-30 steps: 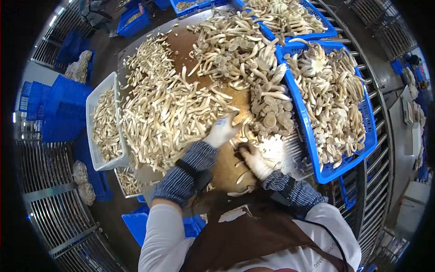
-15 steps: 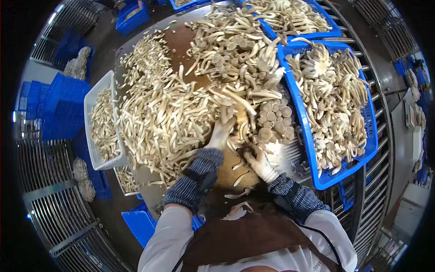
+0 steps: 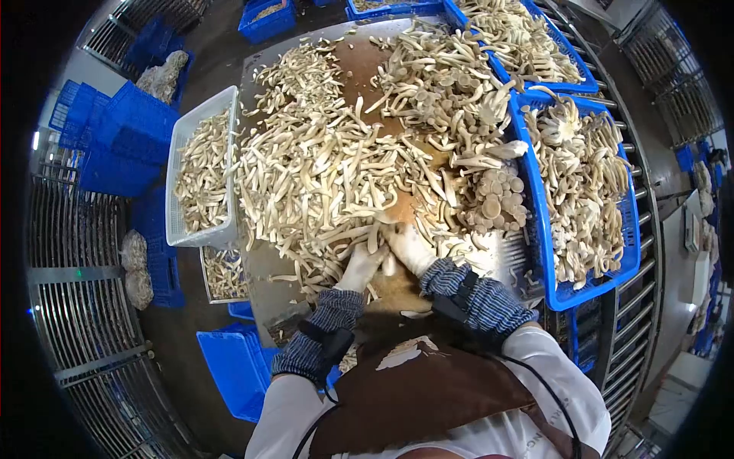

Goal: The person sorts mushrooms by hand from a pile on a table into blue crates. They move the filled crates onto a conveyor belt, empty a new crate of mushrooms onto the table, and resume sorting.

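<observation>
My left hand (image 3: 364,265), in a white glove, is at the near edge of a large pile of pale mushrooms (image 3: 321,164), its fingers closed around a mushroom (image 3: 373,238). Touching or nearly touching it is my gloved right hand (image 3: 409,248), with its fingers bent together over the board; whatever they hold is too small to make out. Another pale stem (image 3: 389,264) shows between the two hands. Beyond my right hand lies a cluster of round-capped mushrooms (image 3: 495,200). A heap of longer, browner mushrooms (image 3: 440,84) covers the far side of the table.
On the right, a blue basket (image 3: 541,222) full of mushrooms sits beside a roller conveyor (image 3: 646,229), with another blue basket (image 3: 585,86) behind it. A white basket (image 3: 174,191) of mushrooms stands left of the table. Blue crates (image 3: 237,375) are on the floor at lower left.
My right hand has moved left, and both hands have come together at the near edge of the pile. The whole view has shifted, so the table appears further right.
</observation>
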The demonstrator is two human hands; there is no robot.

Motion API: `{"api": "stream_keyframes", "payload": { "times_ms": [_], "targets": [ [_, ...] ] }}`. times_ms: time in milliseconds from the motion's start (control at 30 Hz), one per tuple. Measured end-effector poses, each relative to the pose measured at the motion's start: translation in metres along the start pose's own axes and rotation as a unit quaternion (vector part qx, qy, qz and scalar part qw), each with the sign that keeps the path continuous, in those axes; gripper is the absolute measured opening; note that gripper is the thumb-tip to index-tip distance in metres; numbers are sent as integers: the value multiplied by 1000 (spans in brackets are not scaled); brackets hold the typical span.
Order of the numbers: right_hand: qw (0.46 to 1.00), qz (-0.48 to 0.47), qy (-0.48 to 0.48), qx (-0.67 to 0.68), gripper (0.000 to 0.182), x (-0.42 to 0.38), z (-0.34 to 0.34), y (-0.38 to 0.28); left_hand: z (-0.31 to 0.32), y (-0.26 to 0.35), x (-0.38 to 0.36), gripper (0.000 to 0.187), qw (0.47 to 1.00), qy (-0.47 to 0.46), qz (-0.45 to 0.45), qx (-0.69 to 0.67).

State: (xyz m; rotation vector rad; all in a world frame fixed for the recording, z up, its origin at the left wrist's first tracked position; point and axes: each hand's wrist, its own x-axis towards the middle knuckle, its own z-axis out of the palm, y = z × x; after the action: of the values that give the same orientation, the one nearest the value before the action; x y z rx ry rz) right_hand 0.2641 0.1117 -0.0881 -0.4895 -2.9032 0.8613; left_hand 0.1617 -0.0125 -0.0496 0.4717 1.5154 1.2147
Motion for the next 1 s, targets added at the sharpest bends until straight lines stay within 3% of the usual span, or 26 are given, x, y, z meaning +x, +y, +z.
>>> {"api": "stream_keyframes", "payload": {
  "times_ms": [67, 133, 200, 233, 267, 333, 400, 433, 500, 533, 567, 600, 667, 733, 767, 800, 867, 900, 933, 1000],
  "targets": [
    [951, 230, 26, 204, 45, 15, -5, 6, -3, 3, 2, 66, 973, 213, 73, -41],
    [831, 385, 125, 381, 73, 25, -24, 6, -31, -6, 9, 52, 969, 218, -8, -115],
    [907, 281, 114, 291, 80, 28, -46, 19, -35, -5, 4, 49, 986, 132, 10, -100],
    [927, 311, 171, 125, 80, 32, -46, 36, -31, -2, 2, 49, 987, 128, 10, -98],
    [916, 331, 221, -46, 80, 37, -47, 53, -23, 0, 0, 46, 980, 155, 49, -113],
    [915, 332, 211, -88, 80, 39, -50, 82, -17, 6, 4, 43, 972, 176, 88, -125],
    [923, 349, 157, 35, 63, 44, -52, 84, -14, 9, 10, 42, 960, 143, -22, -241],
    [911, 364, 116, 154, 64, 48, -43, 76, -8, 2, 21, 42, 946, 142, -45, -288],
    [932, 269, 73, 230, 60, 35, -51, 42, 6, 7, 31, 41, 941, 98, -68, -316],
    [955, 137, 171, 200, 54, 33, -33, 36, 14, 19, 34, 40, 934, 94, -99, -331],
    [937, 213, -21, 276, 49, 33, -59, 9, 10, 1, 50, 46, 934, 28, -113, -337],
    [983, 50, 144, 104, 47, 27, -11, 22, 17, 11, 47, 50, 881, -37, -136, -453],
    [977, 62, 199, 44, 43, 25, -28, 7, 19, -13, 68, 49, 875, -39, -113, -470],
    [962, 172, 138, 158, 45, 30, -33, 13, 21, -10, 74, 47, 925, 72, -131, -348],
    [916, 319, 42, 238, 46, 29, -83, -16, 18, -8, 74, 42, 886, 68, -141, -437],
    [926, 296, 81, 221, 48, 31, -71, 7, 5, -30, 88, 38, 880, 77, -113, -454],
    [950, 86, 207, 219, 40, 32, -68, 36, -4, -2, 73, 31, 865, 96, -135, -474],
    [976, 76, 181, 98, 37, 34, -95, 37, -9, 1, 68, 25, 863, 124, -133, -471],
    [986, 63, 150, -22, 34, 37, -125, 39, -29, -28, 73, 22, 889, 56, -96, -443],
    [944, 106, 119, -290, 50, 48, -150, 84, -25, 3, 48, 18, 884, 113, -118, -438]
  ]
}}
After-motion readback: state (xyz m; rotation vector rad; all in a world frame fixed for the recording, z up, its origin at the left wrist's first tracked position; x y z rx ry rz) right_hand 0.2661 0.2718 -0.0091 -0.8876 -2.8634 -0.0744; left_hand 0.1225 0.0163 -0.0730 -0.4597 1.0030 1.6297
